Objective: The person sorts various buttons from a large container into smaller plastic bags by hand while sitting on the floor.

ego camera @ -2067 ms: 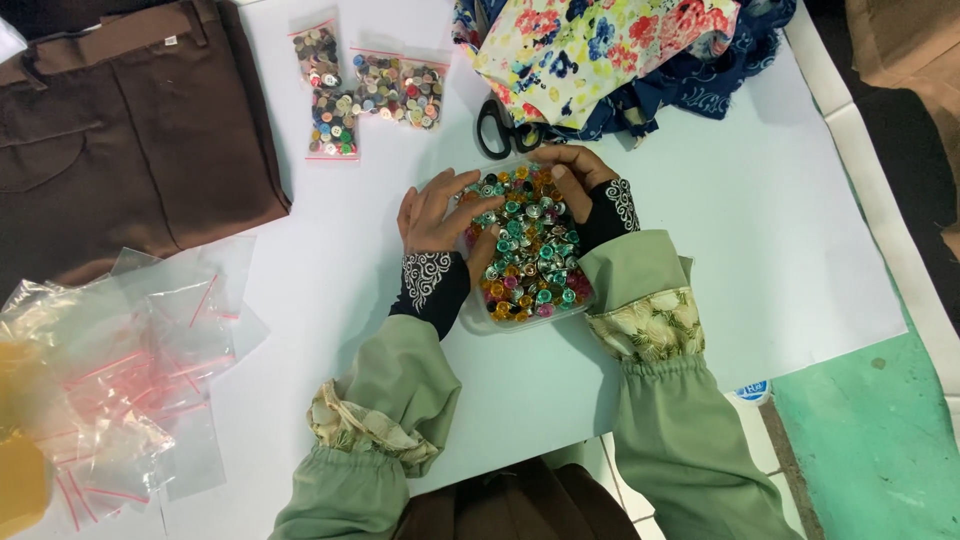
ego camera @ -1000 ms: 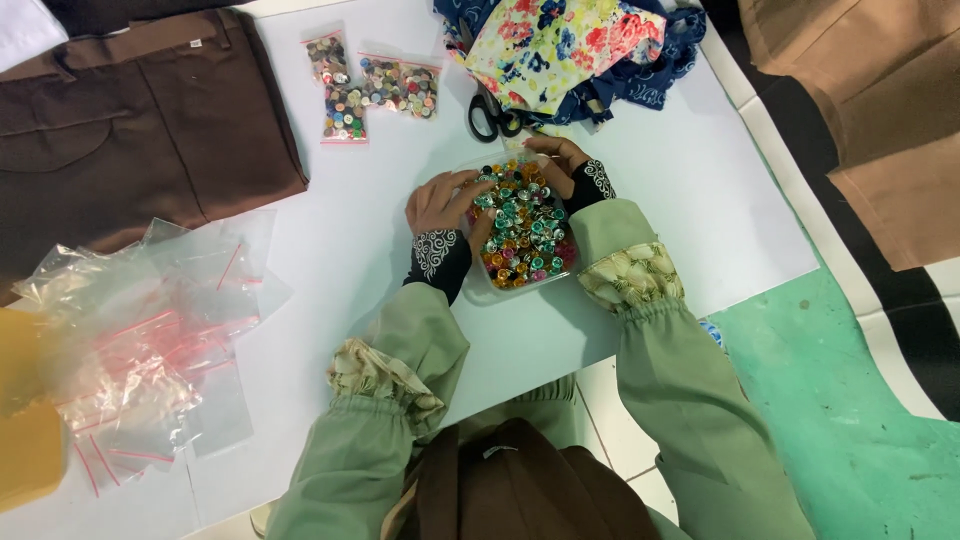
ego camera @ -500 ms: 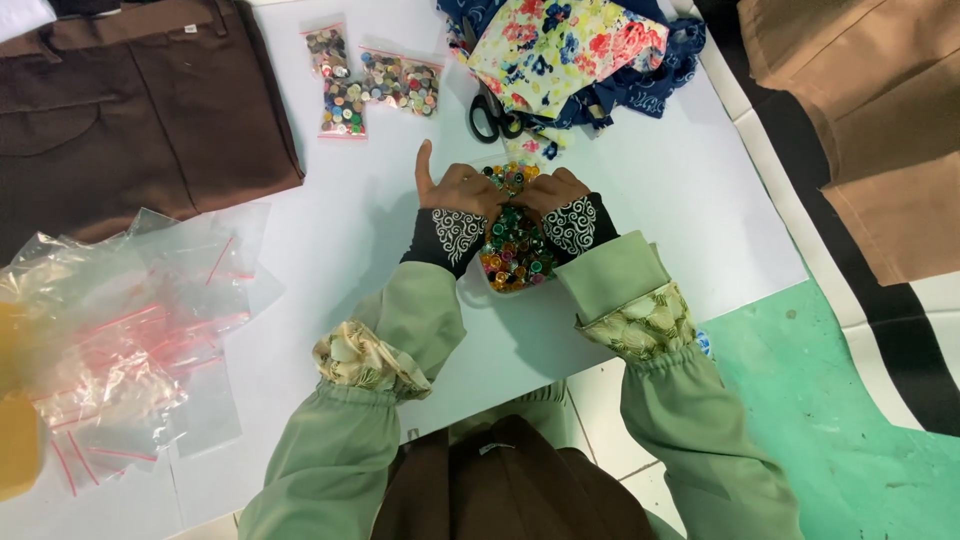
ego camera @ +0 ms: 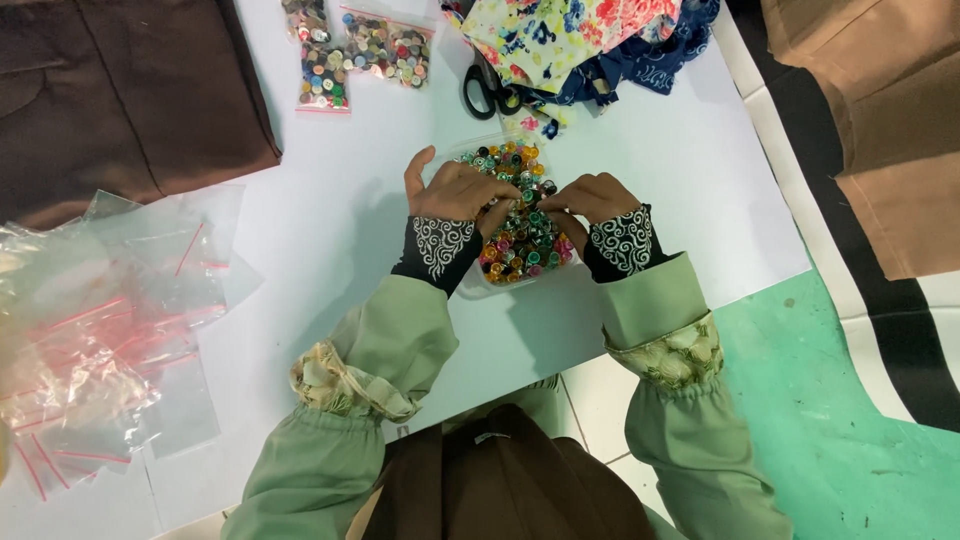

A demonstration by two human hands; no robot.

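Observation:
A clear plastic tray (ego camera: 470, 288) heaped with several small colourful buttons (ego camera: 520, 255) lies on the white sheet in front of me. My left hand (ego camera: 455, 192) rests on the tray's left side, its fingers curled into the buttons and the thumb raised. My right hand (ego camera: 592, 197) sits on the right side, fingertips pinched together among the buttons near the left hand's fingers. Whether either hand grips a single button is hidden by the fingers.
Two clear bags of buttons (ego camera: 365, 50) lie at the back, with black scissors (ego camera: 487, 95) and floral fabric (ego camera: 575, 35) beside them. Brown cloth (ego camera: 120, 90) covers the back left. Several empty zip bags (ego camera: 100, 320) are piled at left. Brown fabric (ego camera: 880, 120) lies at right.
Both hands have drawn together over the middle of the button tray, fingertips now nearly meeting. The view has shifted slightly.

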